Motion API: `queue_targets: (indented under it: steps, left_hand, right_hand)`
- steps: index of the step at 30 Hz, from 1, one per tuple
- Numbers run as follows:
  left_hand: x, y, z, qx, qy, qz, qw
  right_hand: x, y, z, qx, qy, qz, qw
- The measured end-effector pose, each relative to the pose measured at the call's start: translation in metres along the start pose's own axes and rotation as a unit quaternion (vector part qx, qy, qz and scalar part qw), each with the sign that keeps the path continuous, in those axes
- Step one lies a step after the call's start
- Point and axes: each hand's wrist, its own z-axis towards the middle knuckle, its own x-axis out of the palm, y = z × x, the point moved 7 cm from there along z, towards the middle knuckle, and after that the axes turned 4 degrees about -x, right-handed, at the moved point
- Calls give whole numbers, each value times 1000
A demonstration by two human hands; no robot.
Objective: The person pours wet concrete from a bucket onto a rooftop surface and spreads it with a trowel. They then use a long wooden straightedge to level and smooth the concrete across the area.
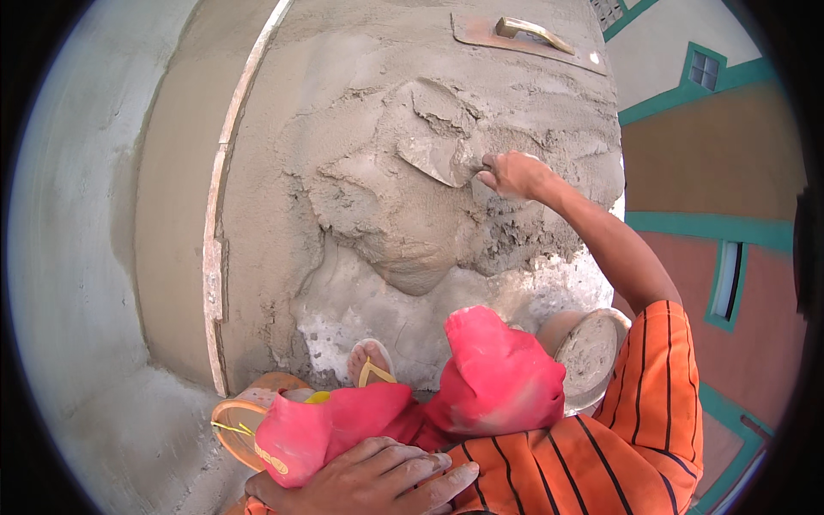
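My right hand [518, 174] is closed round the handle of a pointed trowel [436, 160], its blade smeared with grey mortar and lying against the wet heap. The mortar [369, 197] spreads in rough lumps and ridges over the floor ahead of me. My left hand [386, 477] rests flat across my body by the red shorts, its fingers stretched out and dusty with cement, holding nothing. Farther off, at the top, a flat float [528, 41] with a pale handle lies on the mortar.
A long straight strip [213, 249] runs along the left side of the mortar. Near my legs stand a bucket of mortar [620, 319] on the right and an orange bucket [236, 439] on the left. Beyond the right edge, building walls with green trim [712, 225] show.
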Motion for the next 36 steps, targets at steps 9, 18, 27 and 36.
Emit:
queue_targets:
  steps: [9,18,27,36]
  left_hand:
    - [-1,2,16,-23,53,1,998]
    - [-5,-6,25,-62,43,15,997]
    - [-10,-10,16,-55,19,11,998]
    - [-2,-9,21,-29,29,14,999]
  right_hand:
    - [34,-104,27,124,-124,41,984]
    - [-14,19,112,134,-115,69,982]
    - [-5,-176,8,344,-98,83,930]
    - [25,-43,-24,143,-191,216,947]
